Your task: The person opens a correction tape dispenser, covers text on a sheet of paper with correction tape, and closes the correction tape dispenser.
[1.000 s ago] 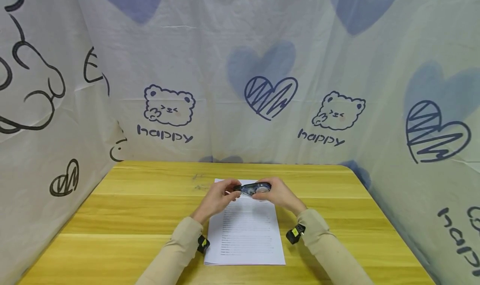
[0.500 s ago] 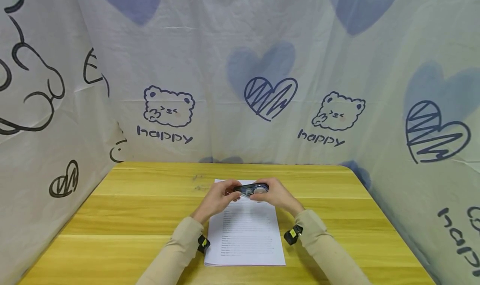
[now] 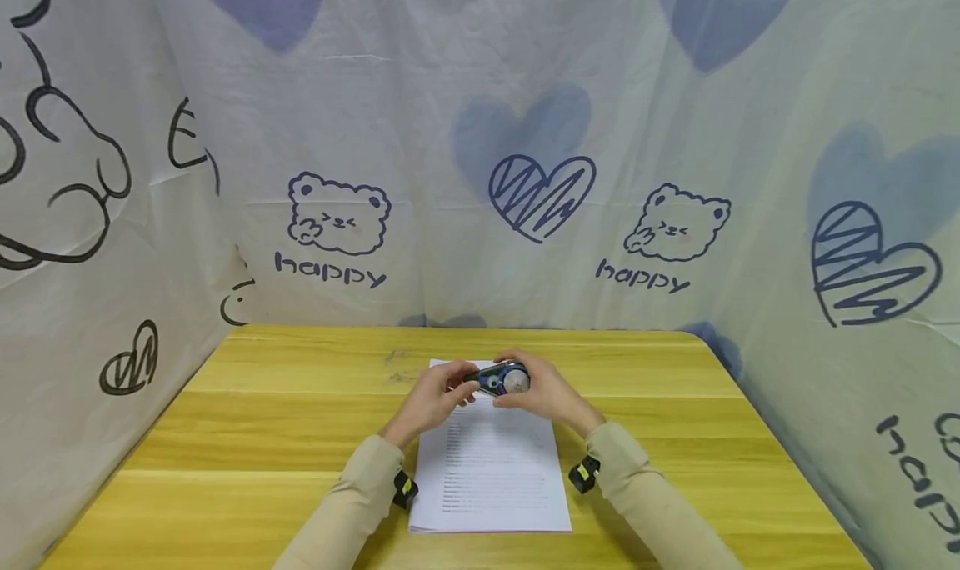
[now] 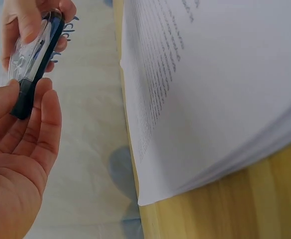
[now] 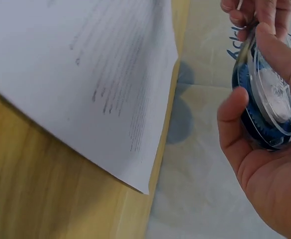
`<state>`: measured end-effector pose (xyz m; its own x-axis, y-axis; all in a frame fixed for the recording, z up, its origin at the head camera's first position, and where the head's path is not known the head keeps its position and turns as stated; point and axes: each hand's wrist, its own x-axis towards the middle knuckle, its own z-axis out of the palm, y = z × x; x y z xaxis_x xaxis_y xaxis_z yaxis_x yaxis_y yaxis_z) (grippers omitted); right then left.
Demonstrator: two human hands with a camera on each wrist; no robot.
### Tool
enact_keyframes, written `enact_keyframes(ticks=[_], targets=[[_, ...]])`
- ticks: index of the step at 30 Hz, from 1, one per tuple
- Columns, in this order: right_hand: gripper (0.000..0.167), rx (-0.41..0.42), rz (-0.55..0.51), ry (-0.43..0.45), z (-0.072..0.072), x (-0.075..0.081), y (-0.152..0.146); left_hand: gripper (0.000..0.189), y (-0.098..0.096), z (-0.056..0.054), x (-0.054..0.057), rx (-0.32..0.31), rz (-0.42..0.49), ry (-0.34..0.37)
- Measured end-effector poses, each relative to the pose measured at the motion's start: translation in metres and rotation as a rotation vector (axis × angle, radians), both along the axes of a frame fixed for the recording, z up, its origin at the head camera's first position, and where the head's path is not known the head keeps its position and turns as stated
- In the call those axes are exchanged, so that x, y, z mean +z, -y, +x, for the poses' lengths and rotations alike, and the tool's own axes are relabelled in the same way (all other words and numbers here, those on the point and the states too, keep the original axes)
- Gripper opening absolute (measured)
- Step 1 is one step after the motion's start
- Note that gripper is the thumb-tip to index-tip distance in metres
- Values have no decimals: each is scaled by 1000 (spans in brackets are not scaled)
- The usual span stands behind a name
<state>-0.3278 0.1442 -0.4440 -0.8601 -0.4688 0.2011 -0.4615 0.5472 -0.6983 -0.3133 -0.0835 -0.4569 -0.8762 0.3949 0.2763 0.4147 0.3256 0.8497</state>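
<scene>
Both hands hold a correction tape dispenser [image 3: 492,382] above the far part of a stack of printed paper [image 3: 495,470]. Its body is clear plastic over dark blue, and a white reel shows in the right wrist view. My left hand [image 3: 433,397] pinches the narrow dark end [image 4: 23,102] between thumb and fingers. Around the wide reel end curls my right hand [image 3: 551,393], thumb on one side and fingers on the other. The fingers hide part of the narrow tip.
The paper lies on a yellow wood-grain table [image 3: 285,437]. Behind the table hangs a pale cloth [image 3: 427,137] printed with hearts and bears; it also runs along both sides. Dark wrist cameras sit at both cuffs.
My right hand has shifted a little to the left and turned the dispenser, so its flat side and white reel face the head camera more. The left hand has barely moved.
</scene>
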Motion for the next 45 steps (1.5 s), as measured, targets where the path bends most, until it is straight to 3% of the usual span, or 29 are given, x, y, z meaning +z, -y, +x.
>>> enact_keyframes(ticks=[4, 13, 18, 26, 30, 45], targets=[[73, -17, 111, -128, 3, -2, 3, 23, 1, -1, -1, 10, 9, 20], [70, -29, 203, -226, 3, -3, 4, 26, 3, -2, -1, 45, -16, 58], [71, -60, 220, -221, 0, -3, -2, 33, 5, -4, -1, 77, -33, 36], [68, -181, 276, -147, -2, 1, -16, 33, 10, -4, -3, 137, -116, -72], [70, -228, 296, -119, -2, 3, -26, 33, 12, -3, -4, 148, -122, -74], [69, -263, 299, -95, -6, -1, -58, 32, 21, 0, -2, 204, -159, -66]])
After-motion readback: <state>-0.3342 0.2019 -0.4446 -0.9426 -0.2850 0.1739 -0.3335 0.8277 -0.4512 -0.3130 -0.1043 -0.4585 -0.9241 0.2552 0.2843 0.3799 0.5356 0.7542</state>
